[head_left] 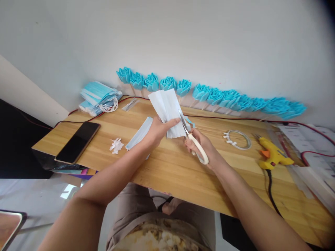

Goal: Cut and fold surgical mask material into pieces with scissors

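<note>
Cutting step in hand, by the look of it: trimming along the right edge of a white, pleated, fabric-like sheet (169, 108), held up over the light-brown wood-grain bench (167, 170). Left hand (158, 130) clamped on the sheet's lower left part, thumb across the front. Right hand (201, 144) closed around the white plastic handles of metal-bladed scissors (195, 144). Blades against the sheet's right side, angled up and left; can't tell how far apart. Small light-blue scrap (190, 122) just beside the blades.

Next move, as judged: calls for a firm left pinch, layers kept flat, blades lined up with the edge, left thumb clear of the cut. Slipping layers likely to give a ragged edge.

Flat on bench, left of the sheet: pale-blue pleated strip (140, 132), partly behind left forearm, and small heap of white scraps (116, 145). To the right: white tape ring (248, 141), yellow glue gun (273, 153). Along the wall: row of turquoise, layered-petal flowers (214, 95) on thin sticks.
</note>
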A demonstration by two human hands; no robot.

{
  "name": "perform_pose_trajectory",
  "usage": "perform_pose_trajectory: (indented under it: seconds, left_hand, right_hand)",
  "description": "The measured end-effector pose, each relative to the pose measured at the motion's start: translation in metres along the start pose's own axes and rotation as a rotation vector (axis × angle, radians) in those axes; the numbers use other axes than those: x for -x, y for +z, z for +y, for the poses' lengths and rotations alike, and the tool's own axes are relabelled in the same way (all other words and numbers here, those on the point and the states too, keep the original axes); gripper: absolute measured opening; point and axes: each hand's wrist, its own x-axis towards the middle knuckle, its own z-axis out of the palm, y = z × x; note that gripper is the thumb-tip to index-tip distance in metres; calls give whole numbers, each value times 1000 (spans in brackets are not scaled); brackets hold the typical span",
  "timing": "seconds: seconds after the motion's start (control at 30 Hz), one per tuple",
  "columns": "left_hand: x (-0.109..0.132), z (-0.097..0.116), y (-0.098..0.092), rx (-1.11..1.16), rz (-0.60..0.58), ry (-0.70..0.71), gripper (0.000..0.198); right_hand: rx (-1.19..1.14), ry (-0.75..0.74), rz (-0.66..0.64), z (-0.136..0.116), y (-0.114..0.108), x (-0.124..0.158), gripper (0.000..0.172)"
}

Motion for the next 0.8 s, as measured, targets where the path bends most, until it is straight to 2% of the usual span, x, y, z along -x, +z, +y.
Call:
perform_pose_trajectory:
  seconds: [0.17,0.57,0.8]
  left_hand:
    - [4,-2,4,-38,-65,8,44]
    - [4,-4,4,-65,-94,-18,42]
    - [7,0,4,-47,-101,-54,41]
  right_hand:
    - [22,-86,-25,-4,0,2,67]
    - [34,-34,19,0,0,2,70]
    - [48,-53,11,2,-2,2,62]
